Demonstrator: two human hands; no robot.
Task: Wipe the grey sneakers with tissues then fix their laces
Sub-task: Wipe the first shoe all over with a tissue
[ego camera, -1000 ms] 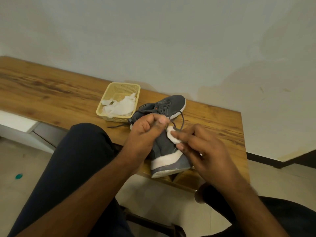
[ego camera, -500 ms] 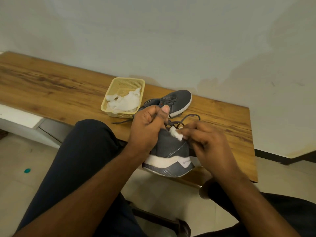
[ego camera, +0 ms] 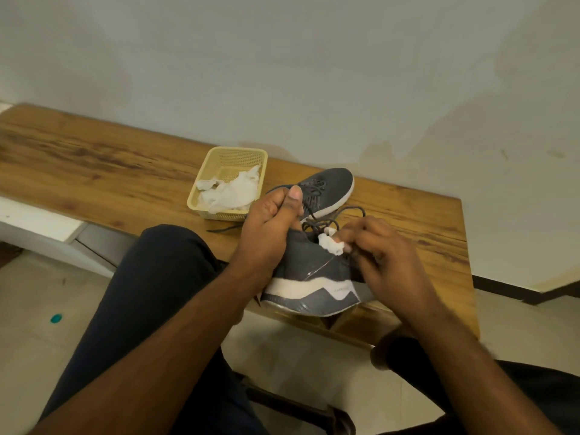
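Head view, person seated at the near edge of a wooden bench (ego camera: 94, 171) set against a pale wall (ego camera: 282, 73).

Left hand (ego camera: 266, 227): fingers curled tight round the heel collar of the near grey sneaker (ego camera: 310, 274), thumb up on top. The sneaker is held over the bench's near edge, toward its right end, side on to the camera, its white and grey sole (ego camera: 309, 296) facing down and toward the viewer.

Right hand (ego camera: 386, 262): fingers together, pinching a small wad of white tissue (ego camera: 329, 243) against the upper of the held sneaker, just beside the collar opening. The hand is motion-blurred, so exact finger placement cannot be told. Dark laces (ego camera: 332, 216) loop loose above the tissue, between the two hands.

Second grey sneaker (ego camera: 326, 189): lies on the bench behind the left hand, toe toward the wall, partly hidden by the thumb. One lace end (ego camera: 224, 228) trails on the bench just below the basket.

Yellow plastic basket (ego camera: 230, 155): on the bench, just left of the second sneaker, nearer the back edge than the front. It holds crumpled white tissues (ego camera: 229, 193).

Dark trouser legs: left knee (ego camera: 163, 268) raised to the bench's near edge, right leg (ego camera: 533, 390) at lower right. Tiled floor (ego camera: 40, 309) below, with a small teal spot (ego camera: 56, 318).
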